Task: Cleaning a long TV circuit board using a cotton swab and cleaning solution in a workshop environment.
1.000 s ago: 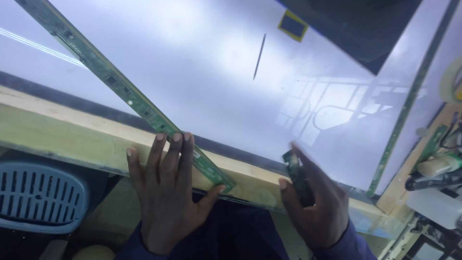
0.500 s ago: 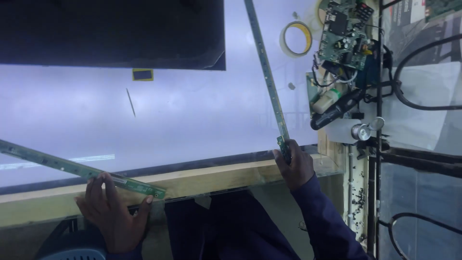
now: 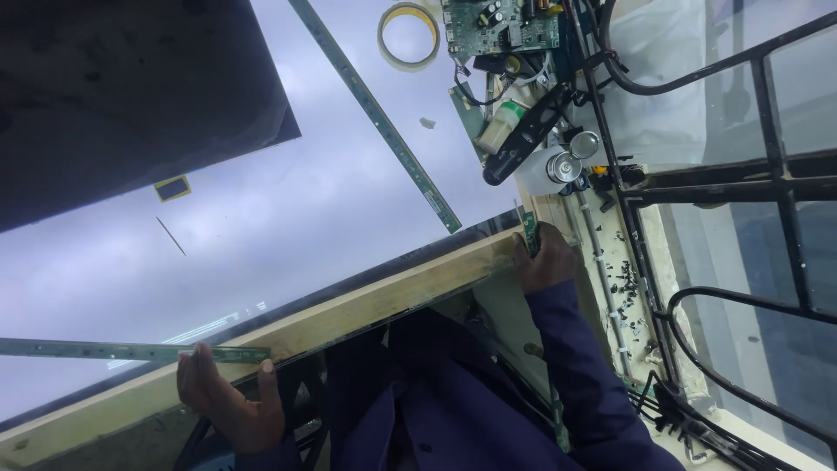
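The left hand (image 3: 228, 397) pins the near end of a long green circuit strip (image 3: 131, 352) flat on the white panel (image 3: 288, 218), fingers together on top. The right hand (image 3: 545, 257) has its fingers clamped on a small green board (image 3: 528, 232) at the tabletop's wooden edge (image 3: 366, 305). Beyond these fingers lie a second strip (image 3: 384, 122), a tape roll (image 3: 409, 36) and a circuit board (image 3: 501, 24).
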